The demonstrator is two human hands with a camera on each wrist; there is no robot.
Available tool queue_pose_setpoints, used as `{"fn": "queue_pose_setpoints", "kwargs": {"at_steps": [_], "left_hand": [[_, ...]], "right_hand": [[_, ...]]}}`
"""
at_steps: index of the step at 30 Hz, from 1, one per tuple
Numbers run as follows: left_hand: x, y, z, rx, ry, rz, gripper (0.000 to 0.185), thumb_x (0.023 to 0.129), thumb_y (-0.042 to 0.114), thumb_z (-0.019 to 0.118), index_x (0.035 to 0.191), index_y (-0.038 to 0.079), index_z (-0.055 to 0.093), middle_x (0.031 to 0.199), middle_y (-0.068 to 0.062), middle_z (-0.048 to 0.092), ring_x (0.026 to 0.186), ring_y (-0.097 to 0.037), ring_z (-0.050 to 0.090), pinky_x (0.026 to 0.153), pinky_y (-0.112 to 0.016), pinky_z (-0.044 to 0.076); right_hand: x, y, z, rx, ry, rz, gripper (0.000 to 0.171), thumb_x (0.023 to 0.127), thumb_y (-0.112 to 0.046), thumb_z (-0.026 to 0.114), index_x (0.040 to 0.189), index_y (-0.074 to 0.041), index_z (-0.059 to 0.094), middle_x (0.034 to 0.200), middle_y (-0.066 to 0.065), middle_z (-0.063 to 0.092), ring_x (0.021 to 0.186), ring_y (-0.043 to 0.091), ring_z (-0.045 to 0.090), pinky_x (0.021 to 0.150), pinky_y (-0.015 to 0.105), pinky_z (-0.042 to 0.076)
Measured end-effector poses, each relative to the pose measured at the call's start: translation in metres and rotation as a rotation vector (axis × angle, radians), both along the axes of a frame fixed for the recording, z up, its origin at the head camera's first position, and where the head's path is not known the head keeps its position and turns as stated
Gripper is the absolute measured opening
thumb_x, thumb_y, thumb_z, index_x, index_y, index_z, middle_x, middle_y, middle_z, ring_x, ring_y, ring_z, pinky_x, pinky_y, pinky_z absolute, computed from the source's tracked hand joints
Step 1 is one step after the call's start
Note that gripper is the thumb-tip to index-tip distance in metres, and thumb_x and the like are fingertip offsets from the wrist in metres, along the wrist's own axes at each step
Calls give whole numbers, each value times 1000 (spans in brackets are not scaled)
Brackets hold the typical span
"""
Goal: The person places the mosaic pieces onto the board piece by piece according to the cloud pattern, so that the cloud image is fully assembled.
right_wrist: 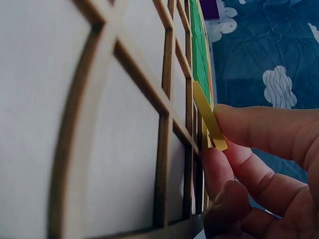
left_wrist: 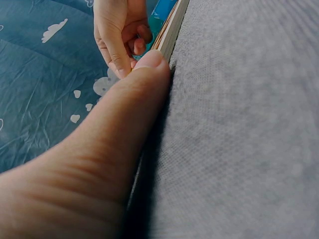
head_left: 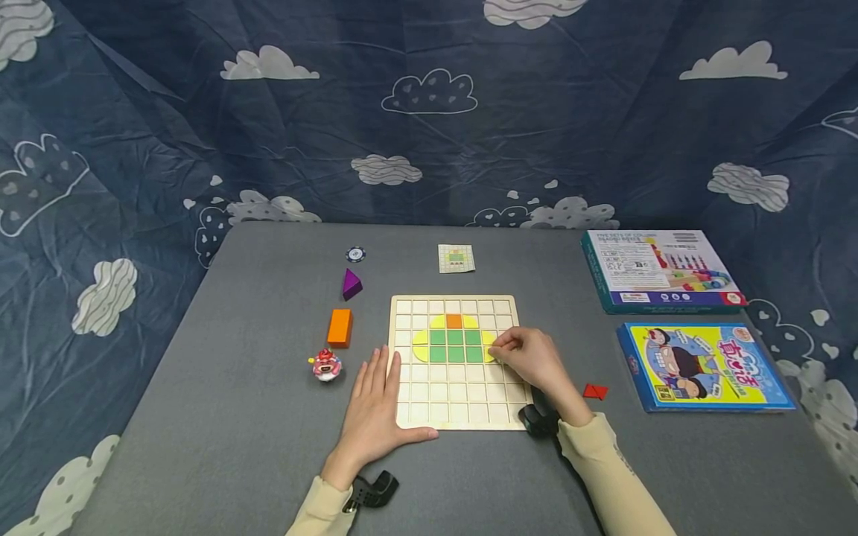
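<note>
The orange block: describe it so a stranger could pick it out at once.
Start at the wooden grid board in the middle of the grey table. Just off its left edge lies the orange block, between a purple pyramid behind and a small red toy figure in front. It alone is a plain rectangular brick.

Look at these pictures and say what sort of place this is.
Probably a tabletop play corner: a grey table backed by cloud-print cloth, with a wooden puzzle board and boxed games laid out.

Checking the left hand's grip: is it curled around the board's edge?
No, the left hand lies flat with straight fingers on the board.
</note>
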State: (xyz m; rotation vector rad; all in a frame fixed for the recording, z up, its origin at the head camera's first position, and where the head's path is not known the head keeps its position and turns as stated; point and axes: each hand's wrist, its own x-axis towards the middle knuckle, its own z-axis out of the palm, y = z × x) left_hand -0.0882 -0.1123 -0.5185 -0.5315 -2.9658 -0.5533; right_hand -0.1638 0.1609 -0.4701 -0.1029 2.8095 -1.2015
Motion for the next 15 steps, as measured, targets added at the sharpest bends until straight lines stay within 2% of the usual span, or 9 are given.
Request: {"fn": "queue_pose_setpoints", "kwargs": {"at_steps": [15], "left_hand": [[0, 0, -1, -6, -10, 4, 131, 61, 83, 61, 150, -1, 14, 155, -21, 7, 143, -30, 2, 114, -40, 0]], "right_hand": [[-2, -2, -3, 4, 22, 1, 8, 79, -12, 76, 81, -5, 71, 68, -1, 62, 61, 14, 53, 57, 29, 40]]}}
